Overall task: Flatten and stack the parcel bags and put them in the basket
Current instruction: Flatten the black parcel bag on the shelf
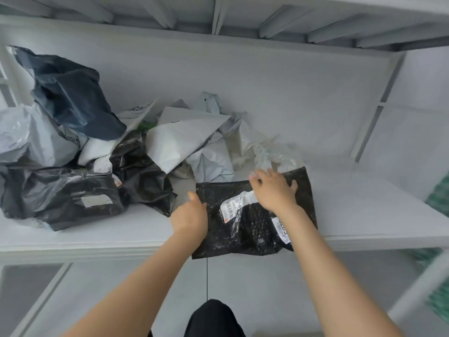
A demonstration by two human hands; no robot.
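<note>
A black speckled parcel bag (245,232) with white shipping labels lies flat on the white shelf (364,215), its near edge hanging over the front. My left hand (190,215) grips the bag's left edge, fingers curled over it. My right hand (273,190) lies palm down on the bag's far right part, fingers spread and straight. Behind and to the left sits a crumpled pile of parcel bags (97,154): dark blue, grey, black and white ones.
A clear plastic bag (264,152) lies just beyond my right hand. A green woven thing (439,198), perhaps the basket, shows at the right edge. Shelf uprights stand at the right; another shelf sits overhead.
</note>
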